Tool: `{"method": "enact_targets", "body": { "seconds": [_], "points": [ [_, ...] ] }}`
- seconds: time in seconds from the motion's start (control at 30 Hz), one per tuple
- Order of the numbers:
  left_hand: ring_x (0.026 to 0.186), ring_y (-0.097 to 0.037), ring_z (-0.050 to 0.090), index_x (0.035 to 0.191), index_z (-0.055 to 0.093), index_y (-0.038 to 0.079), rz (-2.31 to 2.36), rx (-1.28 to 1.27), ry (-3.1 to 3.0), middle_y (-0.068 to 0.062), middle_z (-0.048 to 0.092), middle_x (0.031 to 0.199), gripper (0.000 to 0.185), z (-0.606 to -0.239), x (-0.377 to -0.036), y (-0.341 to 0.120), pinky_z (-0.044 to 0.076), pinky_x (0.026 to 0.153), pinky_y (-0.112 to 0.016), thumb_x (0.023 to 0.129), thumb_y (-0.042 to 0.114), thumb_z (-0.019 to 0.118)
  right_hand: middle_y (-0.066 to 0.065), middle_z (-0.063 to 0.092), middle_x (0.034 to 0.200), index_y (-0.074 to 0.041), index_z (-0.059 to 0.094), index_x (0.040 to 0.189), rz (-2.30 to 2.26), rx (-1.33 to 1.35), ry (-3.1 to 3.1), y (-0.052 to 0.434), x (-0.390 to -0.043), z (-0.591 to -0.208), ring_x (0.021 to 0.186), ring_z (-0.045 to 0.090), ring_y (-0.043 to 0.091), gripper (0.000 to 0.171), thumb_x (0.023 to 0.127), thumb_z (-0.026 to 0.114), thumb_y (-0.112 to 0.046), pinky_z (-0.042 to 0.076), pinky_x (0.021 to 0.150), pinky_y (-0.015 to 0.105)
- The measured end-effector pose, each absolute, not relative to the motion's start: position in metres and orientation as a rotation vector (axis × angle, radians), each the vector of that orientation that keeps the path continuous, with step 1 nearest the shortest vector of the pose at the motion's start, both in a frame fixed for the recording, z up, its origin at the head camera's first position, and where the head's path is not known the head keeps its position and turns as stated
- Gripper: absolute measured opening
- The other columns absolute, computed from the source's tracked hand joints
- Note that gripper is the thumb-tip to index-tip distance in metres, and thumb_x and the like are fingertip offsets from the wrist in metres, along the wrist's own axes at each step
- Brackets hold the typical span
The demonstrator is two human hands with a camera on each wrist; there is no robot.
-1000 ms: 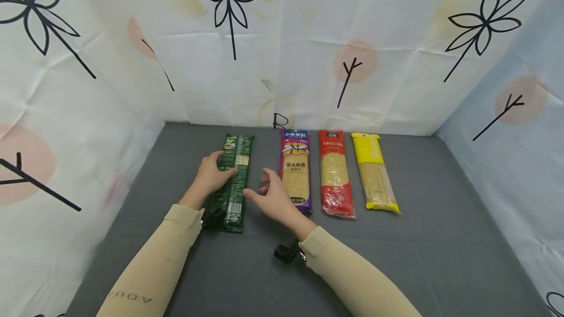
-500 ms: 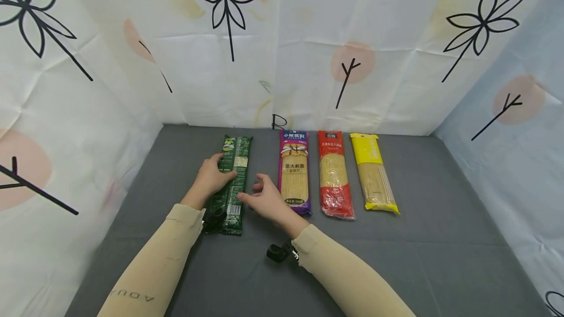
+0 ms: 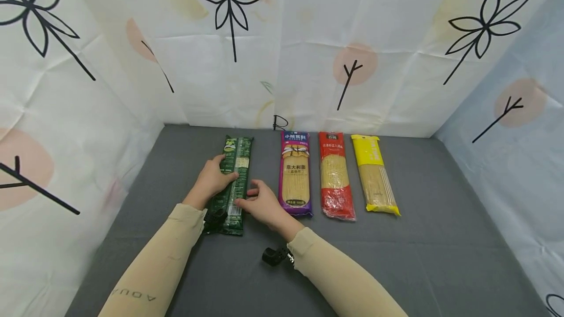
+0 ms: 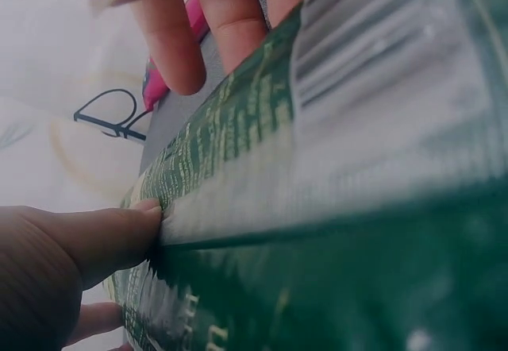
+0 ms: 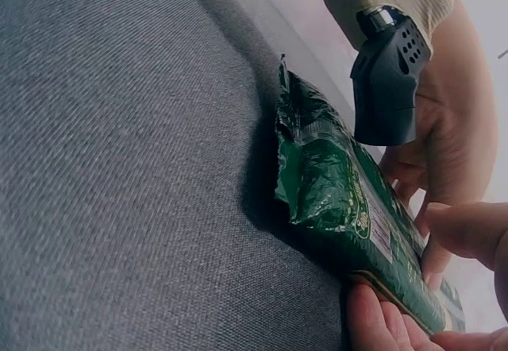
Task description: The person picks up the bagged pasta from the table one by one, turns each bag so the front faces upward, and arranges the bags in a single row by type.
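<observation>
A long green pasta pack (image 3: 238, 185) lies at the left of the row, its seam and barcode side facing up. My left hand (image 3: 211, 180) grips it by the left side, thumb on top near the seam in the left wrist view and fingers around the far edge. Over at the right edge is my right hand (image 3: 264, 204), fingertips against the side of the pack in the right wrist view. Its thumb (image 5: 468, 228) stands over the top, lifted from the surface.
To the right lie a purple spaghetti pack (image 3: 295, 175), a red pasta pack (image 3: 336, 175) and a yellow pasta pack (image 3: 375, 175), side by side on the grey cloth (image 3: 440, 268). A patterned white curtain (image 3: 308, 82) closes off the back and sides.
My right hand has moved left, away from the purple pack, to the right edge of the green pack. The left hand keeps its hold, and the packs stay where they were.
</observation>
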State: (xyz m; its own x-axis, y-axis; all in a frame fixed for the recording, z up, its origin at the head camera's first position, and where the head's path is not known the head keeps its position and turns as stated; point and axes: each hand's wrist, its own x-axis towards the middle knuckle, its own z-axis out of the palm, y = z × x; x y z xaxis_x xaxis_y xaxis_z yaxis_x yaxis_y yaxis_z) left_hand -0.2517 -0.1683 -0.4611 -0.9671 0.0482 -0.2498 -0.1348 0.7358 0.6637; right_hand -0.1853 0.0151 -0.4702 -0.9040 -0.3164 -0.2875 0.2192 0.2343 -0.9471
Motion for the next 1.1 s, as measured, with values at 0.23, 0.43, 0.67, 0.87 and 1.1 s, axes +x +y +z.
{"method": "enact_targets", "body": {
  "seconds": [0.23,0.43,0.67,0.87,1.1],
  "points": [
    [0.135,-0.049,0.025,0.154,0.019,0.005,1.055,-0.094,2.678,-0.031,0.017,0.152,0.082,-0.46,-0.252,-0.167,0.033,0.1,-0.063,0.092,0.032,0.066,0.012,0.053,0.13,-0.003,0.033,0.148,-1.739,-0.082,2.053,0.015,-0.186,-0.471,0.105,0.06,0.019,0.076,0.088,0.073,-0.026,0.054,0.082,0.037],
    [0.136,-0.049,0.024,0.154,0.018,0.005,1.069,-0.082,2.661,-0.031,0.016,0.153,0.084,-0.461,-0.252,-0.166,0.032,0.1,-0.063,0.092,0.033,0.067,0.012,0.054,0.126,-0.001,0.036,0.147,-1.715,-0.051,2.07,0.016,-0.187,-0.47,0.102,0.061,0.018,0.074,0.088,0.073,-0.026,0.053,0.084,0.038],
    [0.137,-0.048,0.023,0.154,0.018,0.005,1.113,-0.078,2.613,-0.03,0.016,0.153,0.085,-0.461,-0.252,-0.167,0.032,0.101,-0.062,0.091,0.035,0.067,0.01,0.055,0.12,0.002,0.04,0.143,-1.666,-0.036,2.111,0.013,-0.188,-0.467,0.102,0.057,0.018,0.071,0.087,0.074,-0.025,0.052,0.084,0.036],
    [0.132,-0.048,0.032,0.154,0.019,0.004,1.171,-0.078,2.577,-0.03,0.024,0.15,0.084,-0.462,-0.252,-0.167,0.038,0.097,-0.06,0.092,0.034,0.067,0.014,0.052,0.128,0.002,0.038,0.144,-1.715,-0.063,2.103,0.011,-0.184,-0.467,0.113,0.055,0.023,0.069,0.088,0.072,-0.021,0.051,0.088,0.038],
    [0.128,-0.045,0.039,0.153,0.022,0.007,1.222,-0.084,2.527,-0.029,0.032,0.146,0.081,-0.465,-0.253,-0.167,0.042,0.094,-0.058,0.092,0.033,0.068,0.016,0.048,0.131,0.0,0.033,0.146,-1.692,-0.017,2.169,0.006,-0.181,-0.467,0.118,0.051,0.029,0.074,0.087,0.073,-0.021,0.049,0.09,0.044]
  ]
}}
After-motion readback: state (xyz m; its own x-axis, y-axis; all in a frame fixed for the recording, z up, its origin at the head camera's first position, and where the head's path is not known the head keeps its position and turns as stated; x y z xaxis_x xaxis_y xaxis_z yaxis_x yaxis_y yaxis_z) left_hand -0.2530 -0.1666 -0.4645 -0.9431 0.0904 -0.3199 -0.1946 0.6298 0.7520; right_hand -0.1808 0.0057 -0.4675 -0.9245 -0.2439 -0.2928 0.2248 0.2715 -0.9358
